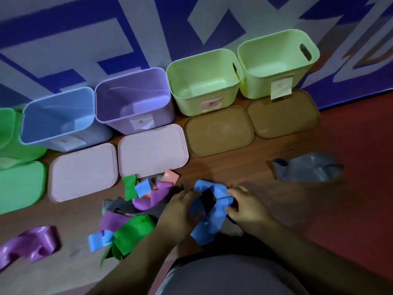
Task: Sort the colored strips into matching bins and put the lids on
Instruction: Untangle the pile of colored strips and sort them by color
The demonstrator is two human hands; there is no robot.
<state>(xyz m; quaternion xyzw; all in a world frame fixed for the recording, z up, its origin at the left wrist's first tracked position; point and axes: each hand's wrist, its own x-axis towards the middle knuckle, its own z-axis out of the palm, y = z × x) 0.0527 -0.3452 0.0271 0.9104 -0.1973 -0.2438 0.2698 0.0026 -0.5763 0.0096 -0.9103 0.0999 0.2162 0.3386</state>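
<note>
Grasping a crumpled blue strip with left hand and right hand, beside the mixed pile.

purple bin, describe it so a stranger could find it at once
A row of open bins lines the blue-and-white wall. The purple bin sits between the blue bin and a light green bin. It is the only purple one.

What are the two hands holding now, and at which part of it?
Both hold the crumpled shiny blue strip: the left hand grips its left side, the right hand grips its upper right end.
</note>
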